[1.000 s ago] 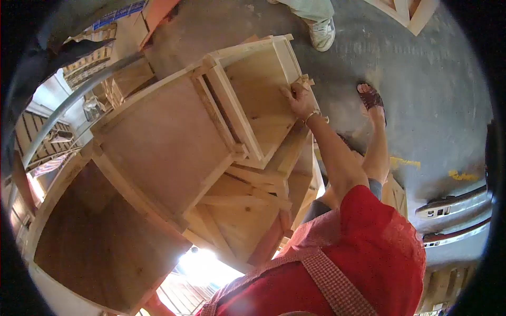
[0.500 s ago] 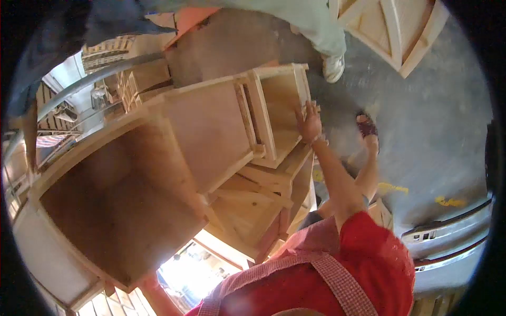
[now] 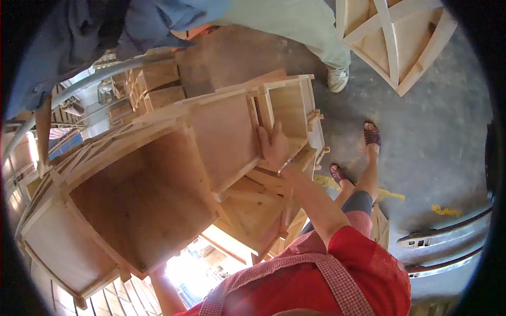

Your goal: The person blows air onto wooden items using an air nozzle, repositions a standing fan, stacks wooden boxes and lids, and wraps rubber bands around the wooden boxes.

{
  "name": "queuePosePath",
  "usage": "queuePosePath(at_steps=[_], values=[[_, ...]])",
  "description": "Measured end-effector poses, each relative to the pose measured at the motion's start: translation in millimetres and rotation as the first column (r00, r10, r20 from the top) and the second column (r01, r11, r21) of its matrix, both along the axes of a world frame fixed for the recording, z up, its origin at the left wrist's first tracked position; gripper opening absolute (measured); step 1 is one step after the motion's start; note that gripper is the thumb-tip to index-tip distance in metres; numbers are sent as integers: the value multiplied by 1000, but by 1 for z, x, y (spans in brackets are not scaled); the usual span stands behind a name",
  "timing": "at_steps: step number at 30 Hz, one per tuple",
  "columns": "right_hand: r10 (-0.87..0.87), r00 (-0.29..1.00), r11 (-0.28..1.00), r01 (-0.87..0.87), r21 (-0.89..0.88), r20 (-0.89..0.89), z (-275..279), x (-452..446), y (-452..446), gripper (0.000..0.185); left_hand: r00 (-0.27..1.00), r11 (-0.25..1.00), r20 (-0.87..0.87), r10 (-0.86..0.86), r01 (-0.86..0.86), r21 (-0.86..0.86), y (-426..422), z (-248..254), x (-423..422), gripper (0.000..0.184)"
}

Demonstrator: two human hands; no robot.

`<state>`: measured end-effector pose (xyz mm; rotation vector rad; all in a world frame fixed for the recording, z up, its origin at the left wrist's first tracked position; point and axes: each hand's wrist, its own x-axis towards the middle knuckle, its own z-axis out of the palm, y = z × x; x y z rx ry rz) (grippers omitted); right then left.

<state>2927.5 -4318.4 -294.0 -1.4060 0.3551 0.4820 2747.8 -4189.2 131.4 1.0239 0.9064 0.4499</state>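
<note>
A long unpainted wooden cabinet frame (image 3: 203, 195) lies tilted across the view, with a deep open compartment (image 3: 142, 195) at the left and a smooth flat panel (image 3: 226, 139) beside it. My right hand (image 3: 275, 149) rests at the wooden upright between that panel and a box-like open section (image 3: 289, 113). Its fingers are spread apart. My left hand (image 3: 158, 273) is at the lower edge of the deep compartment; its fingers are hidden behind the wood and glare. Under my right forearm are angled wooden pieces (image 3: 247, 203).
A co-worker in a dark top (image 3: 153, 23) and pale trousers (image 3: 287, 23) stands across the cabinet, an arm (image 3: 43, 137) reaching down at the left. Another wooden frame (image 3: 398, 42) lies at the upper right. Metal forks (image 3: 443, 234) are on the floor at right. Stacked wooden boxes (image 3: 161, 87) stand behind.
My right hand has moved left and down from the outer edge of the open section to the upright by the panel. The cabinet appears slightly lower and farther right; the co-worker leans further in.
</note>
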Motion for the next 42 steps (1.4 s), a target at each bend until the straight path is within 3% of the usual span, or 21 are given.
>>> queuePosePath(at_steps=[7,10,12,14,16,17,19,21,22,25,26,27,28,29,31,34,36,39,40,41,42], values=[[26,999,996,-23,-81,37,7,-1,3,54,997,998,-23,69,-69,-6,1,-2,5,51],[179,983,984,-179,-10,-41,12,1,-11,56,989,988,-12,148,-148,-49,6,0,-4,52],[109,993,992,-112,-63,-46,16,-1,-7,59,972,966,27,232,-227,-125,19,4,-17,52],[174,983,983,-177,-50,-62,21,-2,-13,60,999,974,49,-14,25,-226,36,8,-25,62],[205,978,976,-208,-63,-51,18,7,-19,60,931,910,-120,-345,363,198,-21,-12,23,65],[265,963,958,-268,-101,-40,15,4,-20,63,944,832,-245,-220,313,458,-32,-18,33,66],[320,947,934,-320,-160,-27,2,-9,-15,67,988,931,-70,-138,153,331,-29,-14,30,65],[309,925,815,-138,-562,222,-13,-24,-4,79,992,963,-5,-127,124,238,-33,-14,37,60],[315,919,808,-128,-575,238,6,-28,-18,79,994,984,36,-101,94,153,-38,-13,41,55],[608,768,653,-337,-678,204,82,-46,-75,74,989,992,149,14,5,-126,-37,-2,39,40],[530,798,741,-272,-614,287,98,-55,-89,65,980,983,91,-177,171,69,-13,-12,30,47],[450,815,816,-209,-539,366,114,-63,-99,58,967,961,62,-247,236,147,-2,-14,23,53],[492,777,815,-252,-522,393,130,-75,-110,48,951,929,31,-309,295,223,8,-16,15,59],[445,790,853,-229,-469,422,151,-88,-114,43,955,944,73,-287,269,193,-2,-14,17,64],[261,851,943,-124,-309,456,192,-118,-119,37,994,986,35,-108,112,-124,5,-14,18,72],[245,739,965,-121,-234,628,259,-141,-113,37,991,988,62,-116,122,-98,2,-16,20,68],[209,728,978,-152,-144,653,296,-150,-103,40,996,990,25,-81,83,-111,0,-15,22,65],[316,536,948,-213,-237,783,331,-156,-85,42,994,993,47,-95,98,-66,-14,-5,4,68],[365,535,928,-272,-254,762,338,-157,-81,47,991,991,65,-120,124,-46,-18,-10,-7,65],[389,505,917,-295,-269,771,349,-152,-73,47,964,967,93,-249,253,-37,-17,-13,-25,59],[316,449,948,-108,-300,836,360,-147,-69,50,963,966,84,-256,258,-15,-24,-18,-47,56]])
